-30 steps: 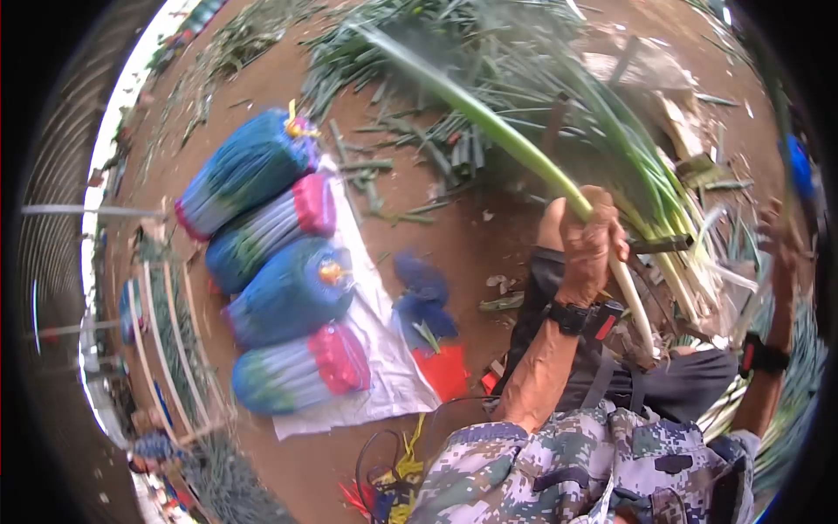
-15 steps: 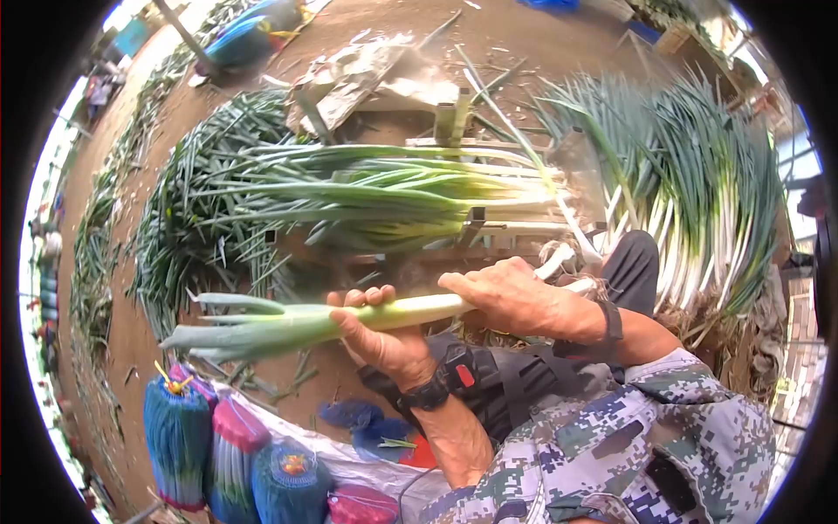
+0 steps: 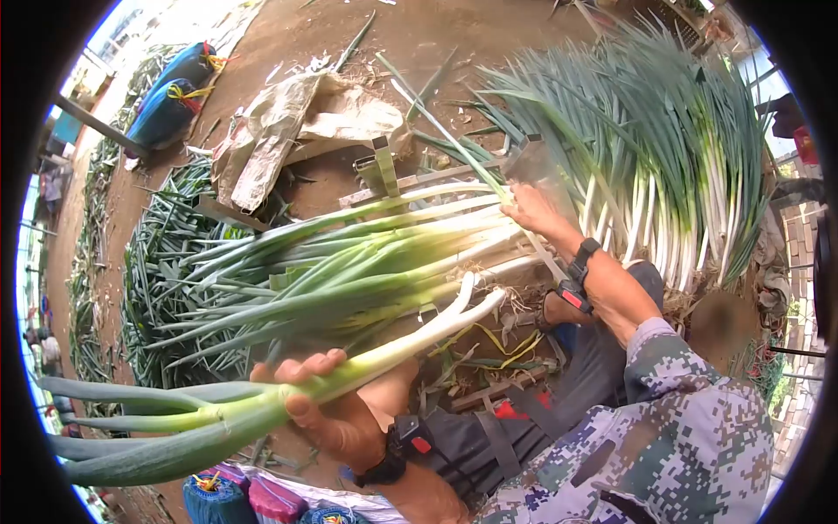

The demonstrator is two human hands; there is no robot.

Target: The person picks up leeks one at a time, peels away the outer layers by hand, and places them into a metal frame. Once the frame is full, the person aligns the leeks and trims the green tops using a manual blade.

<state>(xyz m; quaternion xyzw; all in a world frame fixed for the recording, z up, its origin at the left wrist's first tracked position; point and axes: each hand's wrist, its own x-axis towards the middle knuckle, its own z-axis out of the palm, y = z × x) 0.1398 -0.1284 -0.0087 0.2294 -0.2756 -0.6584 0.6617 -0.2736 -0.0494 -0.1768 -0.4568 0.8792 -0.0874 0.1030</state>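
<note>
Long green onions with white stems (image 3: 384, 362) lie across my left hand (image 3: 336, 424), its fingers curled round them, leaves to the left and root ends to the right. My right hand (image 3: 534, 212) is closed near the white ends of a pile of green onions (image 3: 375, 262) resting on a metal frame (image 3: 381, 171). A thin stalk (image 3: 458, 148) runs diagonally to my right hand; whether the fingers grip it is unclear. Roots (image 3: 524, 297) show below that hand.
Upright green onions (image 3: 672, 157) crowd the right side. Cut leaves (image 3: 166, 297) are heaped at the left, near a crumpled sack (image 3: 271, 131). Wrapped blue bundles (image 3: 170, 100) lie upper left; more wrapped bundles (image 3: 218, 499) stand at the bottom.
My right hand has left the held onions and moved up to the pile's white ends. My left hand has moved down and left with the onions. The view has shifted.
</note>
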